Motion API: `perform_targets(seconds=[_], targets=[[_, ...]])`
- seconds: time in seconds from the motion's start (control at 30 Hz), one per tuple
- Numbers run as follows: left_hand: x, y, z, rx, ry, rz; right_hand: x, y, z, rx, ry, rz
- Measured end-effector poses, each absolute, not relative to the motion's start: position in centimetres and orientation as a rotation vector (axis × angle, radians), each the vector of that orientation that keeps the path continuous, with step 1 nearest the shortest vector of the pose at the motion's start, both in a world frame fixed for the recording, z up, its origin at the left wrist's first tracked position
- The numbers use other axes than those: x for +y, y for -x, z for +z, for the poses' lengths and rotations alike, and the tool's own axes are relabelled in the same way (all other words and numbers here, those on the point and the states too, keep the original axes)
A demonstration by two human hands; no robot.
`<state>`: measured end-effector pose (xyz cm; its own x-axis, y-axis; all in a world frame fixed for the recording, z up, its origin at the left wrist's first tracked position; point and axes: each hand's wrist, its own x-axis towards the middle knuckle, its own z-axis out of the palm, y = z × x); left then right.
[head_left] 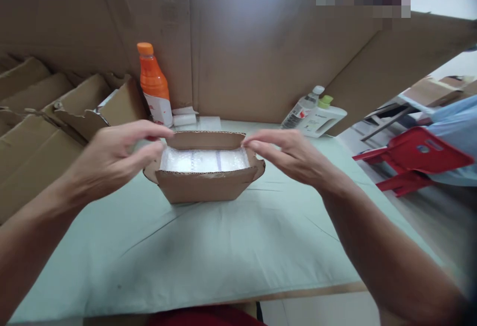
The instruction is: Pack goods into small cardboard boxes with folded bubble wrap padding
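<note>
A small brown cardboard box stands open on the pale green table cover, its flaps raised. Inside lies a bubble-wrapped package, white with bluish marks. At the box's left end is my left hand, thumb and fingers apart and nothing between them. My right hand is at the right end, fingertips by the box's upper right corner. Its thumb and index finger come close together there; whether they pinch the flap edge is hard to make out.
Several open cardboard boxes crowd the left side. An orange-capped bottle, a clear bottle and a white jug stand toward the back. Behind them rises a cardboard wall. Off to the right is a red plastic chair.
</note>
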<state>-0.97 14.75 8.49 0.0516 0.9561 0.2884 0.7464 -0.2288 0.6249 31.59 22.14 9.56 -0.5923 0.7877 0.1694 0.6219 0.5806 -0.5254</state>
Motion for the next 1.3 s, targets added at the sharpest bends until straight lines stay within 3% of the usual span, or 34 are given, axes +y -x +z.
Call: perform_targets(seconds=[0.1,0.3,0.63,0.93,1.3], targets=[[11.2,2.7,4.2,1.876,-1.633,1.444,19.6,-35.1,6.3,-2.073,1.314,0.498],[10.8,0.4,-6.1,1.657,-1.273,1.317,19.2,-32.6,-3.1,-2.007,1.454,0.781],[7.5,-5.6,-6.4,1.663,-1.211,1.452,20.1,-31.7,-5.0,-1.826,1.394,0.921],[-1.1,2.5,-9.2,2.097,-0.802,1.795,22.5,-11.7,-7.0,-2.114,0.734,1.184],[1.5,4.9,-11.2,2.108,-0.698,1.895,21.2,0.0,-12.7,-2.258,0.872,1.017]])
